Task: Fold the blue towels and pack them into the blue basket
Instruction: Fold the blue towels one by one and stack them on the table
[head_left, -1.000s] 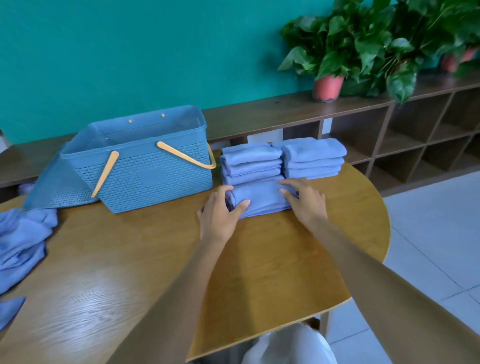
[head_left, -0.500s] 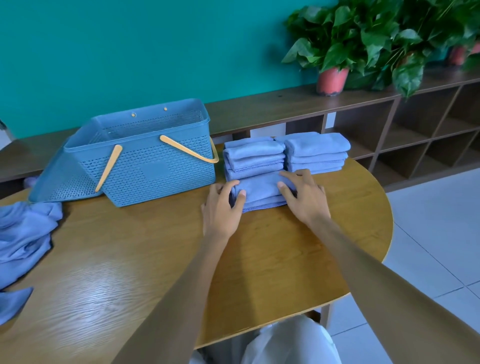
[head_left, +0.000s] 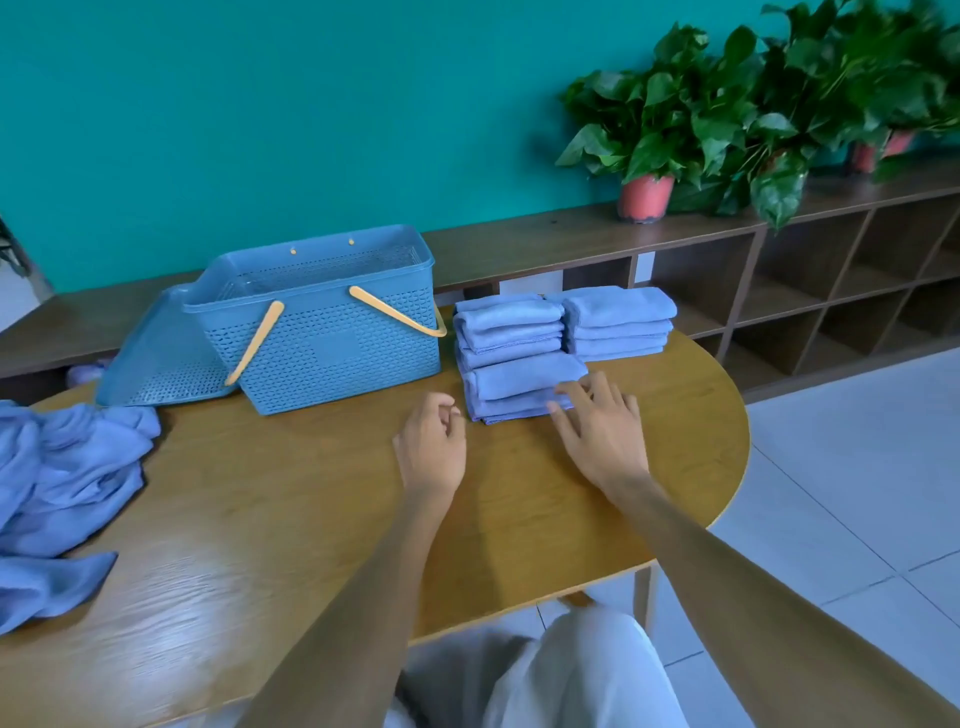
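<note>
A folded blue towel (head_left: 519, 387) lies at the front of two stacks of folded towels (head_left: 615, 322) on the wooden table (head_left: 291, 509). My right hand (head_left: 597, 431) hovers at that towel's right front corner with fingers spread, fingertips just over it. My left hand (head_left: 434, 444) hangs just left of the towel, fingers loosely curled, holding nothing. The blue basket (head_left: 322, 322) with orange handles stands left of the stacks, with no towels visible inside. A heap of unfolded blue towels (head_left: 57, 483) lies at the table's left edge.
The basket's blue lid (head_left: 161, 358) leans against its left side. A dark wooden shelf unit (head_left: 779, 291) with potted plants (head_left: 670, 119) runs along the teal wall behind. The table's rounded right edge drops to tiled floor.
Both hands have let go of the front folded towel and drawn back toward me. The left hand's fingers have curled loosely; the right stays spread. The towel rests where it was.
</note>
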